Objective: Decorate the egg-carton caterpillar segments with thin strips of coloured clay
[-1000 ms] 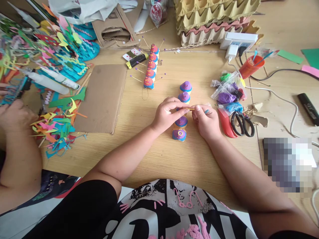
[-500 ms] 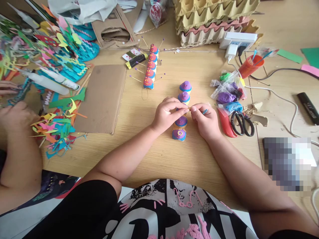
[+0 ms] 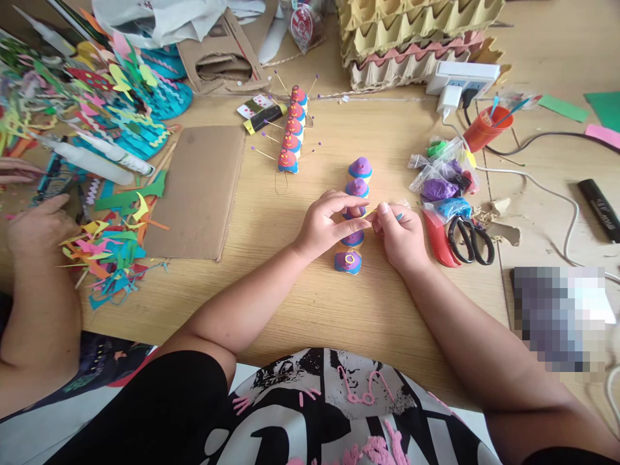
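Observation:
A thin yellow strand (image 3: 370, 212), probably modelling clay, runs from the pinched thumb and finger of my right hand (image 3: 403, 236). A small blue tip (image 3: 398, 217) also pokes out of that hand; what it belongs to is hidden. My left hand (image 3: 323, 223) faces it, thumb and forefinger parted around the strand's free end. Beneath both hands lies an egg-carton strip (image 3: 360, 169) with blue and purple clay-covered bumps, its middle partly covered by my left fingers. On the nearest bump sits a yellow ring (image 3: 349, 259).
A finished-looking red and blue carton caterpillar (image 3: 292, 132) with pin-like legs stands beyond. Cardboard (image 3: 198, 194) lies left, black-handled scissors (image 3: 469, 240) and bagged clay (image 3: 440, 189) right. Egg trays (image 3: 416, 39) are stacked behind. Another person's hand (image 3: 41, 226) is among paper scraps at left.
My left thumb and forefinger have parted from their pinch, baring more of the yellow strand. My right hand has barely moved. The other person's hand at left has shifted.

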The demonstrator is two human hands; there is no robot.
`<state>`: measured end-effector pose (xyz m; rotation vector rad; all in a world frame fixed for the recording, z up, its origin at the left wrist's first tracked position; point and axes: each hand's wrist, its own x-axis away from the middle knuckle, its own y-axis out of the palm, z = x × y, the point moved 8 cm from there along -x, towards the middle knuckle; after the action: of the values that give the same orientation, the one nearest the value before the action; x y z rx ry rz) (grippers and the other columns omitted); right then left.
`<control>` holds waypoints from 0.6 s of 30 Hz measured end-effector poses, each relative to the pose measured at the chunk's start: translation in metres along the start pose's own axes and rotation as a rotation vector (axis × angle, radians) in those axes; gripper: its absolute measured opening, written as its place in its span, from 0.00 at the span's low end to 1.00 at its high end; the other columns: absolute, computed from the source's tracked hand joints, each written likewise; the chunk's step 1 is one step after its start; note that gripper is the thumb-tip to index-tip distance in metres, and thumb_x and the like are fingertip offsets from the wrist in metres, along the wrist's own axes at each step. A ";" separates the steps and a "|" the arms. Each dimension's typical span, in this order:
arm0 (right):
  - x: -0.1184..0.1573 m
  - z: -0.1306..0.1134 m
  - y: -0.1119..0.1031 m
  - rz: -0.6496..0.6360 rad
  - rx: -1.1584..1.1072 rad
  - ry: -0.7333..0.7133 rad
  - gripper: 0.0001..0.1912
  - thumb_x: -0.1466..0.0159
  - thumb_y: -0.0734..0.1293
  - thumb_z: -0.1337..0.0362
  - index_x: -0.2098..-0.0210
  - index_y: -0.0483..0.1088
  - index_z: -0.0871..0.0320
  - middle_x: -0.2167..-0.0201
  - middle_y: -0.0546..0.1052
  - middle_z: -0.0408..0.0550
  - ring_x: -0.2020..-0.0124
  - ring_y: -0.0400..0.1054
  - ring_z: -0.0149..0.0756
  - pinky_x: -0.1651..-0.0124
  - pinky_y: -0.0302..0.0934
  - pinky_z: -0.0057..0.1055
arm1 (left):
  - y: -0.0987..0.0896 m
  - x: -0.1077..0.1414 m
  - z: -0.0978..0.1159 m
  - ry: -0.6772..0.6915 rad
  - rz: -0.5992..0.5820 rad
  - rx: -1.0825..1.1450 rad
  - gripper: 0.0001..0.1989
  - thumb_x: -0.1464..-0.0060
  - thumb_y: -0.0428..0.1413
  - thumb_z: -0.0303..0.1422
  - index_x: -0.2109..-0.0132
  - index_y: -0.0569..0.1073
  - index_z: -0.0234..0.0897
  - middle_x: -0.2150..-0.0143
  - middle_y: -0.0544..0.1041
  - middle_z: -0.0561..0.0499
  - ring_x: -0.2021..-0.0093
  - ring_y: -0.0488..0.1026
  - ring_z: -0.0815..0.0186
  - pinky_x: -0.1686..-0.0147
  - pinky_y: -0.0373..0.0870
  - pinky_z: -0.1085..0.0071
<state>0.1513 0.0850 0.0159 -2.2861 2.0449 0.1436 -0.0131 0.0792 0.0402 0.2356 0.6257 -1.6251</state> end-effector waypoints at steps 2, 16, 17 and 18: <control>0.000 -0.002 0.000 0.003 0.012 0.003 0.35 0.37 0.72 0.32 0.80 0.69 0.56 0.81 0.65 0.41 0.78 0.54 0.28 0.72 0.51 0.32 | 0.001 0.000 0.001 0.017 -0.031 0.014 0.25 0.43 0.69 0.55 0.48 0.86 0.42 0.60 0.85 0.48 0.57 0.80 0.64 0.51 0.76 0.65; -0.002 0.010 -0.001 -0.013 -0.135 0.042 0.28 0.42 0.79 0.38 0.75 0.74 0.56 0.81 0.64 0.38 0.77 0.52 0.27 0.73 0.47 0.30 | 0.004 0.003 0.002 0.029 -0.008 -0.032 0.15 0.38 0.69 0.41 0.47 0.85 0.43 0.58 0.84 0.50 0.55 0.79 0.65 0.51 0.76 0.66; -0.002 0.010 -0.001 -0.010 -0.143 0.039 0.27 0.42 0.80 0.39 0.75 0.74 0.56 0.81 0.65 0.38 0.77 0.52 0.26 0.72 0.48 0.30 | 0.004 0.003 0.002 0.034 -0.006 -0.040 0.14 0.38 0.69 0.40 0.48 0.85 0.43 0.58 0.84 0.51 0.55 0.79 0.65 0.51 0.76 0.67; -0.002 0.009 0.000 -0.007 -0.145 0.040 0.27 0.43 0.80 0.39 0.75 0.75 0.56 0.81 0.65 0.38 0.77 0.53 0.26 0.72 0.48 0.30 | 0.004 0.003 0.003 0.042 -0.003 -0.044 0.13 0.38 0.69 0.38 0.48 0.85 0.43 0.58 0.84 0.51 0.55 0.79 0.66 0.51 0.76 0.67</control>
<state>0.1514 0.0878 0.0069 -2.3979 2.1110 0.2562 -0.0089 0.0752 0.0400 0.2366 0.6934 -1.6112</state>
